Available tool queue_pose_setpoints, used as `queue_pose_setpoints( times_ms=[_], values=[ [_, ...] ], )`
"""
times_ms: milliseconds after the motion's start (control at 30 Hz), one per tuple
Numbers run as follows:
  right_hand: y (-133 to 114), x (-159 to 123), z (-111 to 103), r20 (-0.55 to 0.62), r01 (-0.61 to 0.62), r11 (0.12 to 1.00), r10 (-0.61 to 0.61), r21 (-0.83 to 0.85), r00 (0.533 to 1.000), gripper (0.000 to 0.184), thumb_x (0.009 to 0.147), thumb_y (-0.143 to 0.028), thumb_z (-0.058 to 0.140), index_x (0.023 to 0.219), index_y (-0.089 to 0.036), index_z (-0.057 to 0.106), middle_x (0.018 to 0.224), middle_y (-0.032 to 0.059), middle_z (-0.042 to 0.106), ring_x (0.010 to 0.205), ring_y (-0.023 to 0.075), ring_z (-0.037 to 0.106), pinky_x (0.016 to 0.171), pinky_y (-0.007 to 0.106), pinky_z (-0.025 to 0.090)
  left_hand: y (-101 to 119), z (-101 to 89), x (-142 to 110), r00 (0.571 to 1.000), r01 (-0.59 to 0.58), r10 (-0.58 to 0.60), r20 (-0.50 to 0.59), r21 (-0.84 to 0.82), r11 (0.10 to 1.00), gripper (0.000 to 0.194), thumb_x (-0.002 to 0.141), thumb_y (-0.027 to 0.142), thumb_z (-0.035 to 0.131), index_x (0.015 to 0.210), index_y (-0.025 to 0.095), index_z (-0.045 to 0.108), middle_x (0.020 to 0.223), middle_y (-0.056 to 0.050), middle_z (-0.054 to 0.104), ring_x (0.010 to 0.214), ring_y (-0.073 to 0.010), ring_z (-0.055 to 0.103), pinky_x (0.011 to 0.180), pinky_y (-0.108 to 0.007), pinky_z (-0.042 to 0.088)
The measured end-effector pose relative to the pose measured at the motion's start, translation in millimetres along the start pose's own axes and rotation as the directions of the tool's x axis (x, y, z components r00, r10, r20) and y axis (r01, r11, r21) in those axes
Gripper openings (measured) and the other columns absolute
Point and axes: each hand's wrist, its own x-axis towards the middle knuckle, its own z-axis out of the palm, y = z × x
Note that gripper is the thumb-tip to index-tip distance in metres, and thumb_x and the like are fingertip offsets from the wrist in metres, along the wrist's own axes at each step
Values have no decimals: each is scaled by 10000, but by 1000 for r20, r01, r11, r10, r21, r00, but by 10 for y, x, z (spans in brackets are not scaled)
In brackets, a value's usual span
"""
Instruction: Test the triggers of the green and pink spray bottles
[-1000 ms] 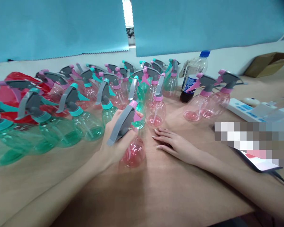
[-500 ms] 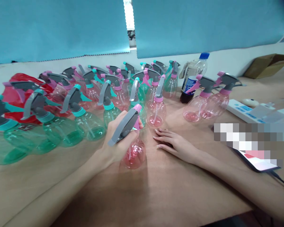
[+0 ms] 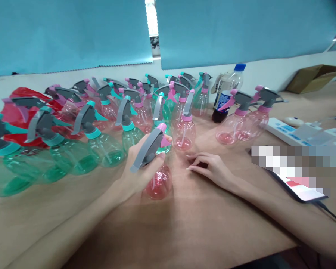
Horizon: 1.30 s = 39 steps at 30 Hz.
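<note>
Head view: my left hand point(image 3: 141, 164) is closed around the grey trigger sprayer point(image 3: 149, 149) of a pink spray bottle point(image 3: 159, 183), tilted, can't tell if its base touches the tan table point(image 3: 201, 228). My right hand point(image 3: 210, 168) is open, fingers loosely curled, resting on the table and holding nothing, near an upright pink bottle point(image 3: 184, 135). Green spray bottles point(image 3: 72, 157) lie on their sides to my left; more pink and green bottles point(image 3: 137, 116) crowd behind. To the right: pixelated phone point(image 3: 299, 188), power strip point(image 3: 282, 129), two more pink bottles point(image 3: 232, 130). Farther back: cola bottle point(image 3: 220, 108), water bottle point(image 3: 235, 80), cardboard box point(image 3: 313, 79), blue curtains point(image 3: 72, 33).
</note>
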Motion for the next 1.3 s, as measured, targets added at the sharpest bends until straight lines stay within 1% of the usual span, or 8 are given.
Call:
queue_pose_setpoints(
  times_ms=[167, 367, 500, 633, 833, 1000, 1167, 1300],
  values=[
    [-31, 14, -4, -7, -29, 1000, 29, 2, 1000, 361, 971, -398, 503, 731, -227, 711, 1045, 74, 748, 978, 241, 699, 866, 386, 533, -11, 15, -1, 1000, -16, 16, 0, -26, 1000, 280, 802, 203, 537, 1069, 251, 612, 732, 30, 571, 512, -126, 422, 509, -279, 393],
    [-21, 47, -10, -30, -71, 996, 69, -61, 997, 337, 997, -371, 437, 972, -218, 736, 980, 65, 762, 887, 248, 713, 808, 375, 548, -58, 75, 5, 999, -40, 38, -26, -44, 998, 135, 822, 217, 552, 938, 236, 618, 727, 29, 573, 524, -129, 458, 531, -297, 401],
    [-49, 91, -81, 18, -72, 997, 72, -15, 997, 320, 999, -308, 422, 1123, -242, 709, 1150, 55, 733, 1052, 271, 687, 899, 408, 535, -81, 209, 57, 995, -96, 93, -25, -129, 987, 121, 858, 252, 549, 960, 223, 608, 835, -2, 610, 650, -153, 560, 659, -328, 484],
    [-138, 78, -296, 54, -115, 992, 112, 51, 992, 339, 970, -301, 496, 1282, -275, 628, 1292, 43, 660, 1161, 268, 636, 975, 441, 511, 12, 449, 174, 994, -106, 105, -10, -147, 983, 124, 846, 216, 550, 960, 207, 598, 755, 6, 607, 660, -162, 585, 631, -313, 487],
    [-174, -122, -782, -68, -140, 979, 152, 149, 986, 333, 921, -312, 576, 1239, -258, 652, 1207, 62, 704, 1129, 266, 651, 931, 435, 552, 167, 1000, 526, 969, -245, 242, -57, -71, 967, 127, 796, 140, 518, 897, 190, 575, 705, 21, 556, 639, -141, 548, 627, -287, 468],
    [-47, -274, -1128, -197, -244, 968, 250, 54, 948, 250, 892, -374, 602, 1065, -231, 714, 1099, 64, 739, 928, 243, 711, 814, 411, 586, 143, 1438, 947, 956, -242, 234, -177, -24, 970, 214, 813, 126, 540, 1009, 187, 599, 746, 9, 601, 651, -138, 558, 667, -288, 469],
    [116, -279, -1439, -394, -300, 951, 247, -77, 885, 264, 891, -424, 596, 998, -217, 720, 985, 79, 755, 831, 251, 709, 707, 390, 580, 106, 1640, 1322, 950, -225, 215, -225, -16, 974, 157, 853, 176, 573, 1007, 177, 605, 835, -31, 654, 730, -166, 598, 734, -321, 486],
    [216, -149, -1610, -509, -320, 933, 197, -167, 838, 296, 873, -416, 617, 1061, -204, 703, 1073, 98, 737, 774, 247, 699, 727, 416, 567, 72, 1685, 1518, 953, -194, 186, -241, -11, 981, 132, 859, 227, 612, 982, 182, 622, 840, -33, 671, 746, -175, 613, 752, -330, 493]
  ],
)
